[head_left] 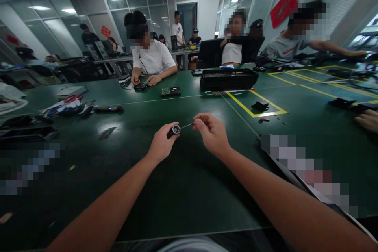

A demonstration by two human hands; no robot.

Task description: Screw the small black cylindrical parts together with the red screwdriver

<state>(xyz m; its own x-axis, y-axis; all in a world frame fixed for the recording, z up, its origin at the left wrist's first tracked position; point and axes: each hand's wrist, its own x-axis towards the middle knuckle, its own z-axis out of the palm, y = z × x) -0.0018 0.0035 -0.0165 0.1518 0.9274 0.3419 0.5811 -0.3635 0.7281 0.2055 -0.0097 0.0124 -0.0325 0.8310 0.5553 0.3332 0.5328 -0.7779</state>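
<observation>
Just above the middle of the green table [153, 212], my left hand [162, 141] grips a small dark round part [176, 129] with a light metallic ring facing me. Its thumb and fingers close on the part from the left. To the right of it, my right hand [213, 134] pinches a screwdriver [186, 125] by its reddish handle. The thin metal shaft points left, with its end at or close to the round part; whether they touch I cannot tell.
A long black housing [228, 79] and a circuit board unit [170, 91] lie beyond my hands. Cables and tools [69, 106] are at the left, a black piece [260, 106] within yellow tape at the right. People sit across the table; another hand [367, 120] is at the far right.
</observation>
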